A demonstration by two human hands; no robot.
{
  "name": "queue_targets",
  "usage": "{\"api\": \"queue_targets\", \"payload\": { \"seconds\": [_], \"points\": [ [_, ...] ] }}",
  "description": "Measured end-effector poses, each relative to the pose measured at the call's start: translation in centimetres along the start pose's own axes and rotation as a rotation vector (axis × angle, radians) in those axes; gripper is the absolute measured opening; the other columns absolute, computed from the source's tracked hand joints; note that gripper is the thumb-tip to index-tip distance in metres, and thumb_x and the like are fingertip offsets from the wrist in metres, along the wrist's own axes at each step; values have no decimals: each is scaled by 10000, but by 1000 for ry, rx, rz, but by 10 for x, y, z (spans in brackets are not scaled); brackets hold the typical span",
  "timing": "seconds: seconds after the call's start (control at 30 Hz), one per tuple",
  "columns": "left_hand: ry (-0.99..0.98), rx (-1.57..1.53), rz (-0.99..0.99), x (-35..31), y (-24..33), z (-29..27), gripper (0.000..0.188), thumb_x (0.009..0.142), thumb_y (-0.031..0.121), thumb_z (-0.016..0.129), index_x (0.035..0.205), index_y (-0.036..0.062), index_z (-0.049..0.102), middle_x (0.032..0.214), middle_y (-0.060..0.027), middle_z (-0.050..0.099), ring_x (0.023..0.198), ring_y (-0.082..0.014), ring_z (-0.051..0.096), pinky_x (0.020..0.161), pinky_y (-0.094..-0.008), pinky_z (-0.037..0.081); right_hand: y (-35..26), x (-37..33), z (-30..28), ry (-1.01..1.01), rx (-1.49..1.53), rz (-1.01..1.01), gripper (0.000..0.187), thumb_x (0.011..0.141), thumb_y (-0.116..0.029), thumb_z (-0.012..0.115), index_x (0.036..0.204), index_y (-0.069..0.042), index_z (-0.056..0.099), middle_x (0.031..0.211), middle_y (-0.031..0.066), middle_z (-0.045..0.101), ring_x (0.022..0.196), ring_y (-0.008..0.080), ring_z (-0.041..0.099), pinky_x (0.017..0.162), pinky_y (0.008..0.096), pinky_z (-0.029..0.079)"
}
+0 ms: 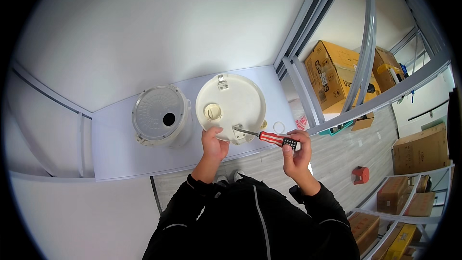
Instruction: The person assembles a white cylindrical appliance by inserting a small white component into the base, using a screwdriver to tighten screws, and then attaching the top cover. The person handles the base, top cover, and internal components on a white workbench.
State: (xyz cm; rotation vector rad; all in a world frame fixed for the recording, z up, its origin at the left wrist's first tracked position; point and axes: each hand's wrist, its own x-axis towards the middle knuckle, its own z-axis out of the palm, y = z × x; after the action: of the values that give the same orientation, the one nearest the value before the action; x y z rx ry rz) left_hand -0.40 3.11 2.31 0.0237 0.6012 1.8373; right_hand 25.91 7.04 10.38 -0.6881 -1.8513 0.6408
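My left hand grips the lower left rim of a round cream-white lid, thumb on its face and fingers mostly hidden behind. A screwdriver with a red, white and black handle is held in my right hand. Its tip meets a small white bracket near the lid's lower edge; the screw itself is too small to make out. Another bracket sits near the top rim. A raised round cap stands out on the lid's left side.
Left of the lid stands a white bucket with a translucent top and a dark round opening. A thin white ring lies on the white table. To the right are grey frame posts, cardboard boxes and a red stool.
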Motion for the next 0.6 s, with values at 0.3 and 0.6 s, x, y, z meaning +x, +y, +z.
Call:
{"api": "queue_targets", "payload": {
  "seconds": [0.3, 0.6],
  "points": [
    [-13, 69, 63, -5, -4, 9, 644, 827, -25, 549, 1467, 26, 491, 1357, -129, 620, 1261, -307, 642, 1071, -473, 545, -15, 16, -8, -41, -126, -118, 329, 952, -100, 752, 1211, 6, 577, 1167, 232, 655, 1020, 360, 653, 905, 422, 531],
    [-30, 120, 89, -5, -11, 11, 619, 816, -70, 577, 1425, 9, 497, 1354, -136, 615, 1259, -298, 631, 1095, -463, 513, -21, 26, -18, -85, -124, -149, 330, 947, -106, 761, 1208, 5, 592, 1170, 232, 656, 1010, 359, 661, 880, 407, 537]
  ]
}}
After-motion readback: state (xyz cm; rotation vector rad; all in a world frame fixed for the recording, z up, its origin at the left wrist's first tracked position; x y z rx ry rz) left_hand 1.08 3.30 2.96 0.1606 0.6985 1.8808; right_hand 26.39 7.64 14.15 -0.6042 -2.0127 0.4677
